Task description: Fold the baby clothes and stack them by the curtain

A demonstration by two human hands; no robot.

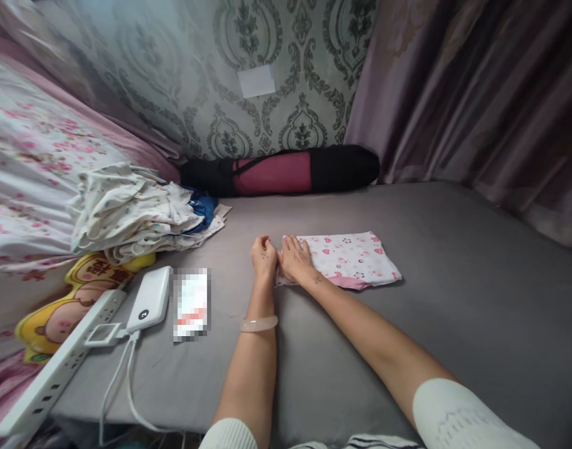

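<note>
A folded white cloth (pixel 344 255) with pink and red prints lies flat on the grey bed sheet, a strip of plain pink showing along its near edge. My right hand (pixel 294 259) rests palm down on its left end, fingers stretched out. Just left of the cloth, my left hand (pixel 264 254) is closed, fingers curled in; whether anything is inside them is hidden. The left wrist wears a pale bangle (pixel 258 323).
At left are a pile of crumpled clothes (pixel 131 206), a white power bank (pixel 149 298) with cables, a power strip (pixel 57 368), a yellow cartoon cushion (pixel 57 321) and a blurred packet (pixel 191 304). A black and pink long bag (pixel 271 173) lies along the wall.
</note>
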